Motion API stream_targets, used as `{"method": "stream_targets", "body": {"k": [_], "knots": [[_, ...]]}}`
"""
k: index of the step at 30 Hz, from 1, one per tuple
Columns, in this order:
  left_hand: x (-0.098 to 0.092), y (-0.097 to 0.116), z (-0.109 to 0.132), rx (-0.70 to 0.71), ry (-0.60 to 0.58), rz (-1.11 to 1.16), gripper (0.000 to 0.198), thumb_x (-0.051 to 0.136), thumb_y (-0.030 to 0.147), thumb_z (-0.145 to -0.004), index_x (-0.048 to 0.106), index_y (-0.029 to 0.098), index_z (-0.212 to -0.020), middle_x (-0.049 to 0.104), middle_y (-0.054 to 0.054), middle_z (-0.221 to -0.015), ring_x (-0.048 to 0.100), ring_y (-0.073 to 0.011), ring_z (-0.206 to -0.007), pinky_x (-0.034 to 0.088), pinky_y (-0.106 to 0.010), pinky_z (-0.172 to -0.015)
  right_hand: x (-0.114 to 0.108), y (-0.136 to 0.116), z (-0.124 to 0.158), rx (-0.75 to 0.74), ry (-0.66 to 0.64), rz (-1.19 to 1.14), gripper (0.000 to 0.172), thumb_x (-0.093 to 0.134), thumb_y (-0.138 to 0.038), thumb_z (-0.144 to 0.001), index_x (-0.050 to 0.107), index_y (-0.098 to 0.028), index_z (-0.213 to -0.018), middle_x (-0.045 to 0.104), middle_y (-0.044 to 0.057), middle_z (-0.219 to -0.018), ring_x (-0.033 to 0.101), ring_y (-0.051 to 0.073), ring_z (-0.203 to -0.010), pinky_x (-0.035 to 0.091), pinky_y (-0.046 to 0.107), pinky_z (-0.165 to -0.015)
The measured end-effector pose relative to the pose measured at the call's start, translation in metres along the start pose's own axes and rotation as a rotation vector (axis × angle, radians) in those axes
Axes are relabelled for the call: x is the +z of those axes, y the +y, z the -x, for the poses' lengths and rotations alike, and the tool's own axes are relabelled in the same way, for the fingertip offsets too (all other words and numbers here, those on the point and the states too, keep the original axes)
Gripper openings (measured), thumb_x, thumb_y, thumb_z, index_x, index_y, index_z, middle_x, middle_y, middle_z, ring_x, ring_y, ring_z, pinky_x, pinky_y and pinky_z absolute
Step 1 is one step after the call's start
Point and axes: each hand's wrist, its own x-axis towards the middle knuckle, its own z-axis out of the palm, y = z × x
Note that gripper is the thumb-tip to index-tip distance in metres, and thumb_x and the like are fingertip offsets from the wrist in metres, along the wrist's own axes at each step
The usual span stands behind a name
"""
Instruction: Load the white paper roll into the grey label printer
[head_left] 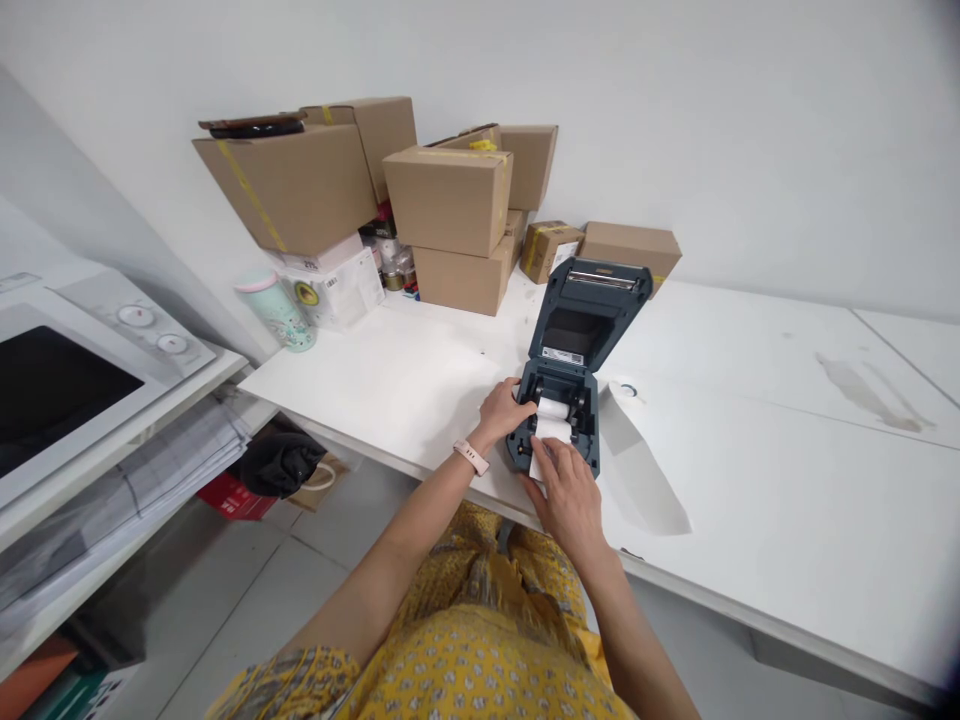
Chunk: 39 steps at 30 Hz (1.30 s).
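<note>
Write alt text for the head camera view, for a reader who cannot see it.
An open, dark blue-grey plastic printer sits on a white table, a person's left hand at its left edge and right hand on a white paper strip at its front. Brown cardboard boxes are stacked behind; a white microwave stands at far left.

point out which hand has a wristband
The left hand, at the left side of the label printer: a pink wristband circles its wrist; the right hand has a bare wrist.
</note>
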Motion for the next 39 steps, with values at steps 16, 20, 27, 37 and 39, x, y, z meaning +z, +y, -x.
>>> {"method": "stream_targets", "body": {"k": [16,20,27,37,39], "knots": [[0.013,-0.015,-0.008,0.057,0.005,0.151,0.053,0.068,0.033,-0.074,0.059,0.021,-0.125,0.070,-0.007,-0.119,0.067,-0.0210,-0.099,0.051,-0.031,-0.085,0.005,0.007,0.002,-0.022,0.052,-0.049,0.044,0.058,-0.031,-0.094,0.056,-0.013,-0.134,0.065,0.015,-0.131,0.055,0.029,-0.111,0.045,0.041,-0.090],[0.012,-0.014,-0.007,0.053,-0.002,0.168,0.054,0.068,0.033,-0.074,0.058,0.021,-0.126,0.070,-0.007,-0.121,0.068,-0.0204,-0.096,0.051,-0.031,-0.086,0.005,0.008,0.003,-0.025,0.071,-0.064,0.044,0.057,-0.030,-0.095,0.055,-0.014,-0.135,0.065,0.014,-0.131,0.056,0.029,-0.111,0.045,0.041,-0.090],[0.003,-0.001,0.000,-0.003,-0.021,0.163,0.053,0.072,0.030,-0.074,0.060,0.021,-0.125,0.071,-0.007,-0.118,0.066,-0.0228,-0.105,0.051,-0.034,-0.092,0.006,0.007,0.006,-0.022,0.080,-0.056,0.047,0.055,-0.030,-0.095,0.052,-0.016,-0.140,0.064,0.014,-0.135,0.057,0.029,-0.112,0.046,0.041,-0.086],[-0.021,0.026,-0.013,0.399,0.294,0.030,0.069,0.061,0.040,-0.088,0.036,0.013,-0.146,0.045,-0.018,-0.151,0.038,-0.0303,-0.144,0.030,-0.045,-0.120,0.002,0.004,0.017,-0.041,0.082,-0.124,0.058,0.063,-0.036,-0.093,0.045,-0.017,-0.145,0.053,0.015,-0.148,0.055,0.029,-0.123,0.047,0.043,-0.096],[-0.037,0.057,-0.033,0.636,0.397,0.017,0.065,0.059,0.042,-0.090,0.038,0.014,-0.145,0.043,-0.018,-0.152,0.035,-0.0287,-0.145,0.026,-0.043,-0.122,0.003,0.004,0.022,-0.048,0.093,-0.145,0.060,0.063,-0.035,-0.092,0.044,-0.019,-0.146,0.053,0.015,-0.149,0.053,0.029,-0.129,0.046,0.045,-0.100]]}}
